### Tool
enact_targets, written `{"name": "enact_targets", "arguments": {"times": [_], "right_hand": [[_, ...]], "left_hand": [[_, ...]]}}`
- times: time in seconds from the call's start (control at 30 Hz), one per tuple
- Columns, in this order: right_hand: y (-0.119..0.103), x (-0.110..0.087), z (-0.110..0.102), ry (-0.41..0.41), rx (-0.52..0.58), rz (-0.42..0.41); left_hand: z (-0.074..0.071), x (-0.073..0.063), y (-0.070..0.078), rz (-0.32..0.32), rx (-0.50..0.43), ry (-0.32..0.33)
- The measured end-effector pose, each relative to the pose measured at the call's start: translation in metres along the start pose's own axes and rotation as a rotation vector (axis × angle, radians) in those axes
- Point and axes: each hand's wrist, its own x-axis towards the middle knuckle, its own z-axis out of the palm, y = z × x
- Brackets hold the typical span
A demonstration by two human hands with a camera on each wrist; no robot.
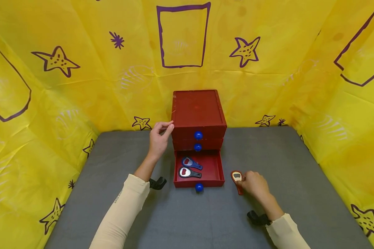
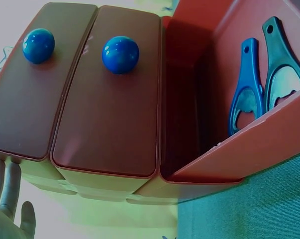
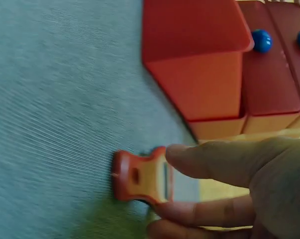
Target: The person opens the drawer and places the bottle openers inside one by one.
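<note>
Thumb and fingers of my right hand pinch a red bottle opener by its edge, right of the open drawer. I cannot tell whether it still touches the table. My left hand rests with fairly straight fingers against the left side of the red drawer unit, near its top front corner. The bottom drawer is pulled out. Inside it lie a blue bottle opener and a black bottle opener, side by side. Both also show in the left wrist view.
Two upper drawers are closed, with a blue knob on the top one and another blue knob below. A grey cloth covers the table. Yellow patterned sheets hang at the back and both sides.
</note>
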Motion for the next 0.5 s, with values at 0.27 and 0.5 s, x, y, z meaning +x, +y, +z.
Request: {"name": "enact_targets", "arguments": {"times": [0.27, 0.5], "right_hand": [[-0.003, -0.007, 0.006, 0.018, -0.050, 0.044], [-0.002, -0.005, 0.007, 0.062, -0.095, 0.036]], "left_hand": [[0.002, 0.007, -0.029, -0.033, 0.006, 0.011], [0.002, 0.008, -0.039, -0.009, 0.005, 0.015]]}}
